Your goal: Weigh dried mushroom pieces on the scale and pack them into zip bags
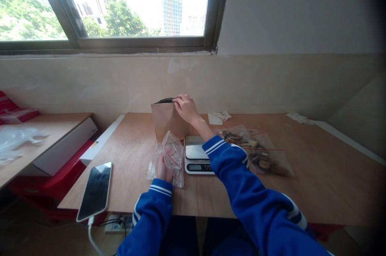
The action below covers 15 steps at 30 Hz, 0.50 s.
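Kraft paper bag [167,119] stands upright just behind and slightly left of the digital kitchen scale [196,155], on the wooden surface [316,175]. Right hand [186,109] has its grip on the bag's top edge, fingers at the opening. Left hand [164,170] is grasping a clear zip bag [174,158] with red stripes, held up just left of the scale; contents hard to make out. Two overlapping zip bags [256,151] of dark dried pieces lie right of the scale. Smartphone [95,191] with charging cable [92,236] lies well left of the scale. Crumpled white paper [218,117] sits behind the scale.
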Tool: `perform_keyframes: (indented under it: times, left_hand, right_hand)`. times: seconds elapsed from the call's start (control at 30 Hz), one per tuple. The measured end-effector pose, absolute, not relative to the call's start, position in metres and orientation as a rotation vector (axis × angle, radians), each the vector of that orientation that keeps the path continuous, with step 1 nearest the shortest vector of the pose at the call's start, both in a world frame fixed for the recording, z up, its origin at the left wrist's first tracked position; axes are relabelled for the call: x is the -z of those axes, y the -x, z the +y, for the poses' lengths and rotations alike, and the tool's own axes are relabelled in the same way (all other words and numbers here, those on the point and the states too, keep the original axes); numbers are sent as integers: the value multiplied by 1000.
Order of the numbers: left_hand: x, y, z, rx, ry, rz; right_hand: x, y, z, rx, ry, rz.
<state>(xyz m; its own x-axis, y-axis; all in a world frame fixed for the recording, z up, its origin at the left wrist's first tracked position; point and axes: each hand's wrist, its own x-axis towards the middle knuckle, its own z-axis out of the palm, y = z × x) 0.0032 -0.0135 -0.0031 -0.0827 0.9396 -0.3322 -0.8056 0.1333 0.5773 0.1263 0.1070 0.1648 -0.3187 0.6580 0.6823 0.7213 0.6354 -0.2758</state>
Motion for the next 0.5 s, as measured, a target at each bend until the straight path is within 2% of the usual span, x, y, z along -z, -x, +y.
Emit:
perform_keyframes:
  times: [0.17, 0.27, 0.43, 0.5]
  left_hand:
    - [-2, -4, -15, -1444, -258, 753]
    - [-6, -9, -15, -1390, -345, 707]
    - [-14, -22, -19, -1486, -501, 798]
    - [-19, -24, -22, -1554, -602, 900]
  right_hand:
    - [-153, -135, 66, -61, 1051, -1855]
    - [-125, -143, 37, -323, 1103, -1806]
    - [-82, -165, 14, -988, 1138, -1664]
    - [-79, -177, 12, -1060, 1094, -1589]
